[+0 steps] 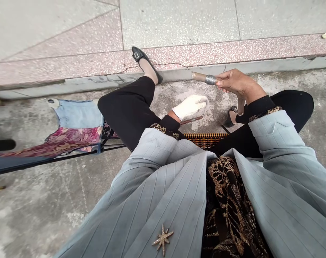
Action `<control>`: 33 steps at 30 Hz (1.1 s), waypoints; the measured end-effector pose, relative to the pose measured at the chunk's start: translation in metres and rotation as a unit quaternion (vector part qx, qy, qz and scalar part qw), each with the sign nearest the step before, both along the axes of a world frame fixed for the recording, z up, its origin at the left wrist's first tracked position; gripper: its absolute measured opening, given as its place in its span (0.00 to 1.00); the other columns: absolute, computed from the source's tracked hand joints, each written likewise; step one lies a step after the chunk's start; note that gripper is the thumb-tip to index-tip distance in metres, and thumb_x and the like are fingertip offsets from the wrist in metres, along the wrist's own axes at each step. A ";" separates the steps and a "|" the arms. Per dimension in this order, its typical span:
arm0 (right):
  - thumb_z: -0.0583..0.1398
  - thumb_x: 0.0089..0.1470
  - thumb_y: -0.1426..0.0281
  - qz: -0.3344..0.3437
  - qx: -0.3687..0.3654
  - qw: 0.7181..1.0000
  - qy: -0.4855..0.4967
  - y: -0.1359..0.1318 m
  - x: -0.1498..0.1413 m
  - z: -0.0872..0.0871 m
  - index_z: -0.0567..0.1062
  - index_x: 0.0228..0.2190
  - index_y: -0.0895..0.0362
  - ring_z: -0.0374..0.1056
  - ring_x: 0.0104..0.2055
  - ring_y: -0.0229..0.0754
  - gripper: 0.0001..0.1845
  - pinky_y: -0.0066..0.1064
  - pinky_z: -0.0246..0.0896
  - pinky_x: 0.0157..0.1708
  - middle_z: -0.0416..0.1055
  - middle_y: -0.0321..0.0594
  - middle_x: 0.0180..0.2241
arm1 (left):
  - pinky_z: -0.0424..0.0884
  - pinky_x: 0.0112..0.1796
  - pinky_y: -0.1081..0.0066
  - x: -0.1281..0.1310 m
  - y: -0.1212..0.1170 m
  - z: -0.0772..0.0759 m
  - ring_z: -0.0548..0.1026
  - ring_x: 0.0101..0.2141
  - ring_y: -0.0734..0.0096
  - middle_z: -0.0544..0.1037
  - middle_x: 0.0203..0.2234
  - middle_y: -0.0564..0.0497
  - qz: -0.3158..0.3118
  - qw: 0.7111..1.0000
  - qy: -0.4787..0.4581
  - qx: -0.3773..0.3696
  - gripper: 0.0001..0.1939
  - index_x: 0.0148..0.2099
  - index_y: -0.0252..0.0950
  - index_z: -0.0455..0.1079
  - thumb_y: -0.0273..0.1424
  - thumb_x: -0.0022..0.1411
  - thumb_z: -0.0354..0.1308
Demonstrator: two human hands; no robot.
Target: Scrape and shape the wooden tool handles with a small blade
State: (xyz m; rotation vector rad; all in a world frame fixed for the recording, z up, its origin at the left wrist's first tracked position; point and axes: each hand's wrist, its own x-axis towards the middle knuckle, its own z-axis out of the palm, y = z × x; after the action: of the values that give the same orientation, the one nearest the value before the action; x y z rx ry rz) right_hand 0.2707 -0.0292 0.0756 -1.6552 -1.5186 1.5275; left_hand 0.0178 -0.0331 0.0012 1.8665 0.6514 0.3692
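My right hand, bare, is closed around a light-brown stick with silver wire wound in a tight coil near its middle. The stick's free end points left, and a tan piece shows below the hand; whether it belongs to the same stick I cannot tell. Lower and to the left is my left hand, in a white glove with greyish fingertips. Its fingers are curled, and anything inside them is hidden. Beneath it a thin reddish-brown rod shows, partly covered by my sleeve.
A woven wicker edge shows between my legs. At left stands a folding chair with blue and floral fabric on a dark frame. A low concrete step edge crosses ahead, with speckled paving above it. My black shoes rest either side.
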 end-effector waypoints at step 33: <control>0.67 0.57 0.45 -0.023 0.006 0.993 -0.119 -0.001 -0.014 0.010 0.81 0.47 0.57 0.68 0.33 0.44 0.30 0.38 0.68 0.35 0.75 0.45 0.31 | 0.63 0.31 0.73 0.001 -0.003 0.024 0.66 0.26 0.75 0.71 0.23 0.53 0.040 0.997 0.003 -0.072 0.08 0.31 0.33 0.73 0.28 0.61 0.57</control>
State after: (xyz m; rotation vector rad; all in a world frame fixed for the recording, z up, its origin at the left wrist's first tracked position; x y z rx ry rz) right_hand 0.2568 -0.0303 0.0854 -1.9077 -1.5893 1.3334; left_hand 0.0186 -0.0357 0.0251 1.7078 0.7398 0.3600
